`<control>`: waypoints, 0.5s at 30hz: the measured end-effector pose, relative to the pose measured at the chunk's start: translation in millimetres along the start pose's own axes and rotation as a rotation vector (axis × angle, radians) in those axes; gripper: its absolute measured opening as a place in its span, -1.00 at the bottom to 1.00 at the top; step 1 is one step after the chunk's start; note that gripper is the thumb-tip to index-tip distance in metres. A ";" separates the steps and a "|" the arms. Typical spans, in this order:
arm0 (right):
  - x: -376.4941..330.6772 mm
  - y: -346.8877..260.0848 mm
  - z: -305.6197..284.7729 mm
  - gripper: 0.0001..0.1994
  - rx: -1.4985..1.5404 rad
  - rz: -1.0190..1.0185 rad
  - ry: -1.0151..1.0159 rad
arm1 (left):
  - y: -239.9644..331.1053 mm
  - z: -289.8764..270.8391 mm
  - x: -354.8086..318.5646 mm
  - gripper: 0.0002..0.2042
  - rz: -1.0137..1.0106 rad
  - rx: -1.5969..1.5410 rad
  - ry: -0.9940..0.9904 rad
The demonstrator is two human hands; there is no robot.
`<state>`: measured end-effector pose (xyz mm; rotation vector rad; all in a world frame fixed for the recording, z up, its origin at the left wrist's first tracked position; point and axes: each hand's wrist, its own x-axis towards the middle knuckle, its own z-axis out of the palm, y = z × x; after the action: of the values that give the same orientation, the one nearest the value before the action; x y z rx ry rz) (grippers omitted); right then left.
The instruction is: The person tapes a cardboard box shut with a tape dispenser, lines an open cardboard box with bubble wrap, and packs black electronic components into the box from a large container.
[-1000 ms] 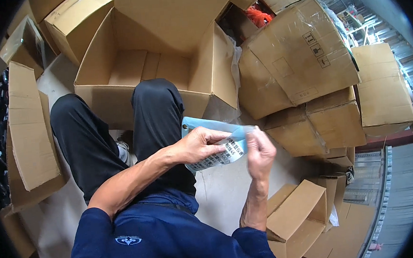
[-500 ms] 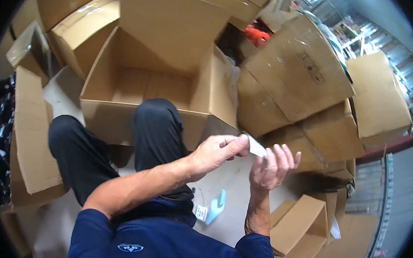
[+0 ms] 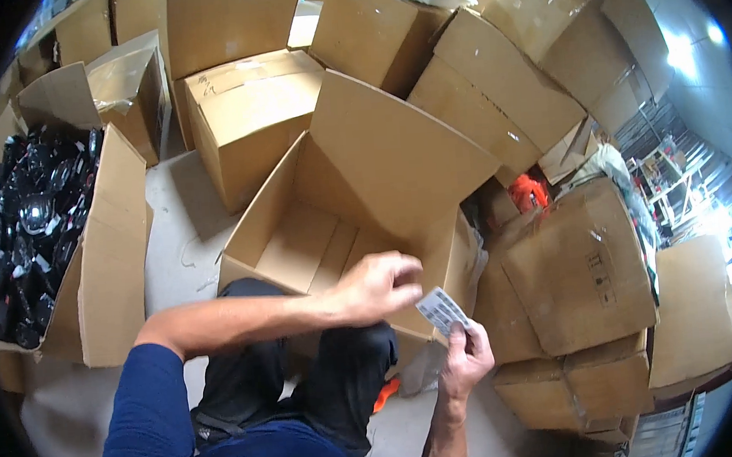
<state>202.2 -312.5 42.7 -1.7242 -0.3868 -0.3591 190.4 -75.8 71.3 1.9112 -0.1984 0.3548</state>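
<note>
Head view, left to right:
- Carton of black parts point(image 3: 31, 226) at left edge.
- Left hand point(image 3: 378, 285), centre frame, grip curled shut and seemingly empty above the open box point(image 3: 357, 221).
- Right hand point(image 3: 467, 359), lower centre-right, pinches a small white label point(image 3: 441, 310); better held by its edges, flat.

Our left hand point(image 3: 380, 285) curls loosely, knuckles up; our right hand point(image 3: 467, 359) is raised, fingers pinched together.

The label point(image 3: 441, 310) print is blurred; the open box point(image 3: 365, 220) floor lies partly behind the left hand point(image 3: 378, 285).
</note>
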 end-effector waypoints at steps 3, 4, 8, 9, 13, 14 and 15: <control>18.2 -2.9 12.1 -0.91 -0.035 0.028 0.169 | -56.3 -64.9 107.6 -0.58 0.342 0.441 0.340; 20.6 -0.9 15.0 -0.91 -0.082 0.055 0.178 | -68.6 -90.5 150.3 -0.53 0.354 0.658 0.425; 20.8 18.0 46.3 -0.91 -0.053 0.095 -0.063 | -142.4 -207.1 263.9 -0.62 0.648 1.238 0.729; 25.1 15.2 51.3 -0.91 -0.014 0.136 -0.081 | -149.5 -202.2 271.6 -0.62 0.648 1.211 0.733; 74.7 15.6 53.5 -0.90 -0.060 0.143 -0.055 | -188.2 -147.6 226.1 -0.97 0.367 1.316 0.411; 89.0 24.0 53.4 -0.88 -0.008 0.128 -0.006 | -194.2 -131.4 189.0 -0.96 0.400 1.257 0.380; 109.1 11.7 77.7 -0.88 0.125 0.166 -0.006 | -224.1 -118.1 138.4 -0.87 0.356 1.104 0.351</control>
<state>307.0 -231.8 66.7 -1.6222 -0.2624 -0.2051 371.2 119.4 -40.7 2.8324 -0.1068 1.2189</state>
